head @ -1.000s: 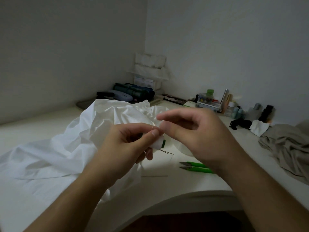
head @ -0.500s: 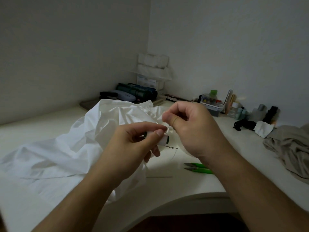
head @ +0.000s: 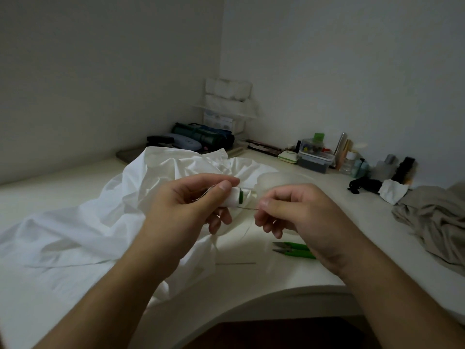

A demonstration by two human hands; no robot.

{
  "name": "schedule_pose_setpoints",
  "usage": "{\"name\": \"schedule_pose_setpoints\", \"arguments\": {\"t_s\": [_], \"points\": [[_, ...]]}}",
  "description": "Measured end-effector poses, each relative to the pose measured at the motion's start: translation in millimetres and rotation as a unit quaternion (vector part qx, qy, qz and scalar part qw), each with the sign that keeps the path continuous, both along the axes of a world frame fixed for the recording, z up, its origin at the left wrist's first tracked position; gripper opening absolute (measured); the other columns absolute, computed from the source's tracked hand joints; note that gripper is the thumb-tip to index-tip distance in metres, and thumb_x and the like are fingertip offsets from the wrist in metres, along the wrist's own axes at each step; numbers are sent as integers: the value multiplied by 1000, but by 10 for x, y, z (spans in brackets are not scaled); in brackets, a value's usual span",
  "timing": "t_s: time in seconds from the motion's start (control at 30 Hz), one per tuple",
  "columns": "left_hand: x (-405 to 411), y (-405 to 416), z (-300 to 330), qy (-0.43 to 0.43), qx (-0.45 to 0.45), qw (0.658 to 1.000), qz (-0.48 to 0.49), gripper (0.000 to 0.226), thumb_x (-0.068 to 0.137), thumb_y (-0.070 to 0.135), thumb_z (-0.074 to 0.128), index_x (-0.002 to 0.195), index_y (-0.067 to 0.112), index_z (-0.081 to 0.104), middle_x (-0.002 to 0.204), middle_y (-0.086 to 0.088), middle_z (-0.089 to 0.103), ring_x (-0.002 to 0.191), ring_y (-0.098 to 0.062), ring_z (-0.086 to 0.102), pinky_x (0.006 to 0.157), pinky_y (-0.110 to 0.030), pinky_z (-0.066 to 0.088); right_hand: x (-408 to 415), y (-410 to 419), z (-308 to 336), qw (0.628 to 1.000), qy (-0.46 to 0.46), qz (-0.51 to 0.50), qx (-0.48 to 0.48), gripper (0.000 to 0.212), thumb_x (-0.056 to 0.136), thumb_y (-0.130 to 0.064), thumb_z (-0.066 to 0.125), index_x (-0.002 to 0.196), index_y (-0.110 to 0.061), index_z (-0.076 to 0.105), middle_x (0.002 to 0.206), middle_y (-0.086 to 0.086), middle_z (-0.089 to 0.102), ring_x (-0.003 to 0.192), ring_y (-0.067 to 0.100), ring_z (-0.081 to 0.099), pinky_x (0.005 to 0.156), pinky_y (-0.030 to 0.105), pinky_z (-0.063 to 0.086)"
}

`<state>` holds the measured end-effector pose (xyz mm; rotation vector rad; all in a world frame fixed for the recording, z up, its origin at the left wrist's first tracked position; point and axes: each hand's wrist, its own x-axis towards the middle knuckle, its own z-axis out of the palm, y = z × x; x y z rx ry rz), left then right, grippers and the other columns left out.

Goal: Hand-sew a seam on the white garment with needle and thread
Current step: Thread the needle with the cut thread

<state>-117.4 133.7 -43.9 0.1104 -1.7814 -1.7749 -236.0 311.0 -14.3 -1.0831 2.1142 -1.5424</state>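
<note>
1. A person is sitting at a pale desk (head: 289, 278) built into the corner of a dim, plain-walled room, its front edge curving inward toward the sitter.
2. The left hand (head: 183, 210) is curling around a white spool (head: 232, 196) with a green end, thumb and forefinger pinching a strand of thread (head: 205, 193) against it.
3. The right hand (head: 299, 210) is pinching a thin needle (head: 247, 209) between thumb and forefinger just beside the spool, the other fingers curling under; whether thread is passing through its eye is too fine to tell in this light.
4. The white garment (head: 83, 222) is lying crumpled across the desk's left half, reaching under and behind both hands.
5. Green snips (head: 294, 250) are lying on the desk under the right wrist, and a second thin needle-like sliver (head: 236, 263) is resting on the bare surface near the garment's edge.
6. A beige cloth (head: 435, 222) is bunching at the desk's right edge.
7. Along the back wall, a clear lidded box (head: 314, 157), small bottles (head: 352, 162) and a black item (head: 364, 185) are crowding the right side, while a dark green roll (head: 203, 134) and a stacked white rack (head: 227, 102) are filling the corner.
</note>
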Motion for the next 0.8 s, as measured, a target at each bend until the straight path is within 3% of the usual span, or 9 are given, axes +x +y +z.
{"name": "schedule_pose_setpoints", "arguments": {"t_s": [0.07,0.37,0.6,0.8], "points": [[-5,3,-7,2,-3,1000,-2,20,100,15,65,109,12,83,88,-13,77,69,-23,67,58,-25,54,7,-4,-5,1000,-17,16,-10,23,101,-5,59,86,-3,76,83,12,75,73,19,65,65,34,50],[-6,33,-25,12,-42,999,5,21,99,15,65,111,12,82,85,-16,77,69,-26,68,61,-29,56,53,-40,-105,997,61,-39,-30,19,94,-5,69,77,-13,74,75,6,73,68,9,62,67,28,48],[-18,83,-21,13,-53,999,-3,22,94,20,67,107,16,83,85,-17,77,70,-33,69,60,-31,58,31,41,-99,997,56,-44,-24,22,92,-1,68,74,-12,74,72,7,72,66,12,60,67,31,49],[-12,5,-29,24,-32,999,12,20,98,12,65,108,11,82,87,-19,77,68,-28,66,58,-30,55,-9,96,-81,998,43,-34,-30,23,92,3,66,74,-10,73,72,10,72,67,16,60,66,30,47]]}}
